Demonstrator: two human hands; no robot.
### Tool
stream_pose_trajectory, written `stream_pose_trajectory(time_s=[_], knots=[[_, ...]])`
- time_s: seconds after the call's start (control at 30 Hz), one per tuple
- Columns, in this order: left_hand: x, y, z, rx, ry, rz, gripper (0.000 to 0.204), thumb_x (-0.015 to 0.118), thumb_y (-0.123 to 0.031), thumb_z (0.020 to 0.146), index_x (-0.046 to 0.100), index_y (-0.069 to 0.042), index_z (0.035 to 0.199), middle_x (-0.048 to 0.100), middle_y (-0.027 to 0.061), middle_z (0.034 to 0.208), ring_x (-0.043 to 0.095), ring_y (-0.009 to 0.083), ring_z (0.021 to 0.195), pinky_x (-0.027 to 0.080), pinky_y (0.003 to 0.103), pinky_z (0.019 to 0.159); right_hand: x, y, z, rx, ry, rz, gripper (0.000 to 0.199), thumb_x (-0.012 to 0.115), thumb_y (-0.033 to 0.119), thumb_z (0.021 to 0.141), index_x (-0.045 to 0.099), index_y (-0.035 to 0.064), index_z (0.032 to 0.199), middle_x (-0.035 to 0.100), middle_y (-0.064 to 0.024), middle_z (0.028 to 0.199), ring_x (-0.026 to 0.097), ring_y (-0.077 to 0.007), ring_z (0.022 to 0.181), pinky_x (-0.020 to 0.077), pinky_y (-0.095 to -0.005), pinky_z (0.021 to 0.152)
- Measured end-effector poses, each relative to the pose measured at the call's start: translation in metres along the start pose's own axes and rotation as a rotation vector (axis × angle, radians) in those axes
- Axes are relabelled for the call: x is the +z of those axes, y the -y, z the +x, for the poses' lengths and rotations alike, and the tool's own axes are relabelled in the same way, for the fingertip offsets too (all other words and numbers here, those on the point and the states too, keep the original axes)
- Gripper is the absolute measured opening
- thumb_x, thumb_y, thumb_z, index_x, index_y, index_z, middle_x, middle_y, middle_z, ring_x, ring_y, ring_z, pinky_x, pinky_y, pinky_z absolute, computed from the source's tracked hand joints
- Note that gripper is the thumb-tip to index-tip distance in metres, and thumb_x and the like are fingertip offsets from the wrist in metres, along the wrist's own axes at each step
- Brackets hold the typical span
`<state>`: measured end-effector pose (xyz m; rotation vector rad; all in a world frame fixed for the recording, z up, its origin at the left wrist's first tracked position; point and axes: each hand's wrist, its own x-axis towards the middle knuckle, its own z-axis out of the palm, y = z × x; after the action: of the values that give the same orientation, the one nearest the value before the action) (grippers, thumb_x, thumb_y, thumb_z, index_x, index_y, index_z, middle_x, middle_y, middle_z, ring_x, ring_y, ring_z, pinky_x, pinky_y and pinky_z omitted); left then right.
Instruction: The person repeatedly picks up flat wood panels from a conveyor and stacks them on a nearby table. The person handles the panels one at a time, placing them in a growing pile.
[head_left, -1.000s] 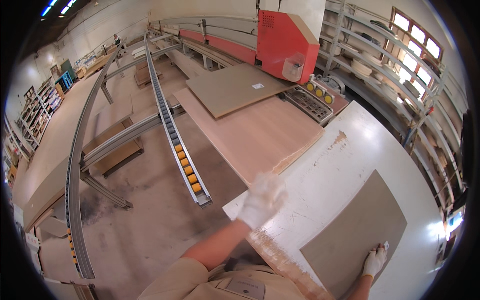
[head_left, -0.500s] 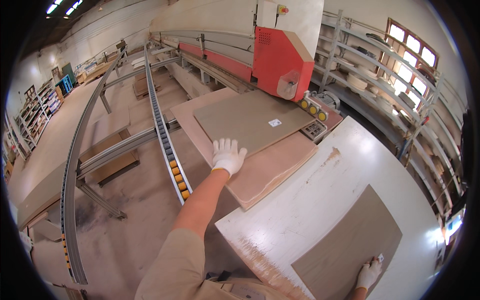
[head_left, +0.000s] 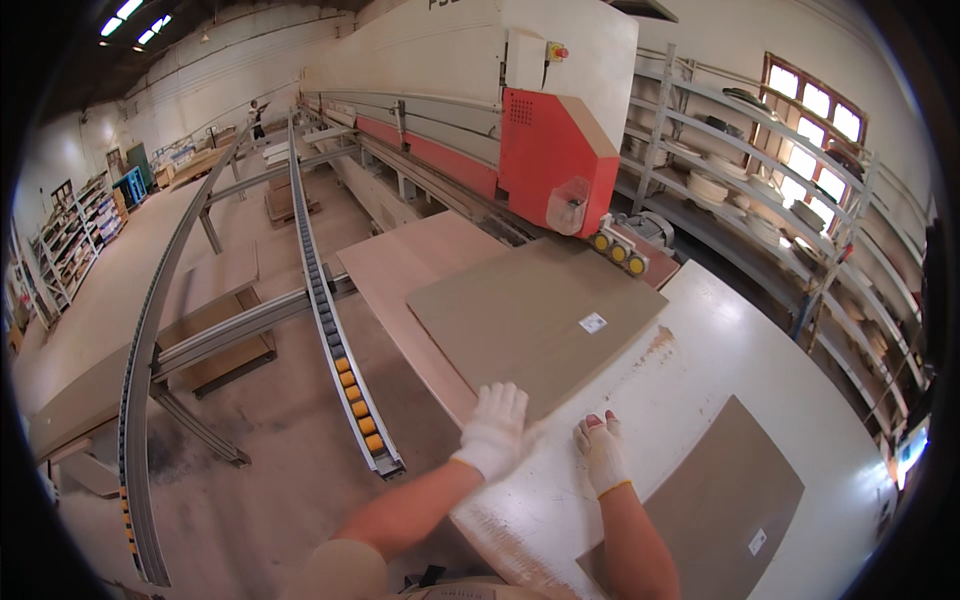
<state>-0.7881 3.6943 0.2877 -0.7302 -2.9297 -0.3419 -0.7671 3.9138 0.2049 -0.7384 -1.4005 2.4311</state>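
Note:
A grey-brown board (head_left: pixel 500 310) with a white label lies partly over a larger pinkish board (head_left: pixel 410 250), beside the red end housing of a long machine. My left hand (head_left: pixel 495 430), in a white glove, rests at the grey-brown board's near corner with its fingers stretched out. My right hand (head_left: pixel 602 450), gloved with bare fingertips showing, is over the white tabletop (head_left: pixel 700 320) just off that board's near edge. Its fingers are apart and slightly bent, holding nothing. A second grey-brown panel (head_left: pixel 715 490), also labelled, lies on the tabletop beyond my right forearm.
The red housing (head_left: pixel 555 160) and yellow-faced round parts (head_left: pixel 620 253) stand at the boards' far side. To the left runs a roller rail (head_left: pixel 320 260) with yellow rollers at its near end. Loaded shelves (head_left: pixel 740 180) line the right wall. A person (head_left: pixel 257 118) stands far off.
The upper grey-brown board has shifted toward me over the white tabletop, my left hand moving with it. My right hand has left the second panel's label and come over beside the board.

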Motion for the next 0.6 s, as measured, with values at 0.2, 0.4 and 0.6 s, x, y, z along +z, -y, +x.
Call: stream_pose_trajectory(time_s=[0.2,0.4,0.6], knots=[[0.022,-0.032,-0.041,0.28,-0.314,-0.153,0.046,0.063,-0.045,0.099,0.061,-0.001,0.115,0.058,0.0218,0.114,0.055,0.0406,0.108,0.045,0.048,0.1,0.012,-0.01,0.005,0.195,0.011,0.091,0.028,0.052,0.014,0.105,0.053,0.0142,0.133,0.062,-0.0079,0.128,0.063,-0.0255,0.114,0.0581,-0.0413,0.092],[0.004,-0.017,-0.014,0.302,-0.265,-0.509,0.035,0.062,-0.038,0.098,0.065,-0.006,0.111,0.065,0.0194,0.106,0.061,0.0399,0.102,0.049,0.053,0.093,-0.026,0.0,-0.017,0.244,-0.079,0.299,0.019,0.053,0.016,0.103,0.06,0.0135,0.12,0.065,-0.0087,0.126,0.063,-0.0326,0.121,0.056,-0.0512,0.101],[-0.008,0.096,0.076,-0.377,-0.065,-0.062,0.07,0.05,-0.06,0.098,0.063,-0.002,0.136,0.066,0.0215,0.131,0.058,0.0381,0.127,0.041,0.049,0.112,-0.047,0.039,-0.061,0.132,-0.184,0.167,0.02,0.055,0.023,0.104,0.069,0.0111,0.112,0.07,-0.0089,0.123,0.065,-0.0308,0.117,0.0533,-0.0493,0.105]])
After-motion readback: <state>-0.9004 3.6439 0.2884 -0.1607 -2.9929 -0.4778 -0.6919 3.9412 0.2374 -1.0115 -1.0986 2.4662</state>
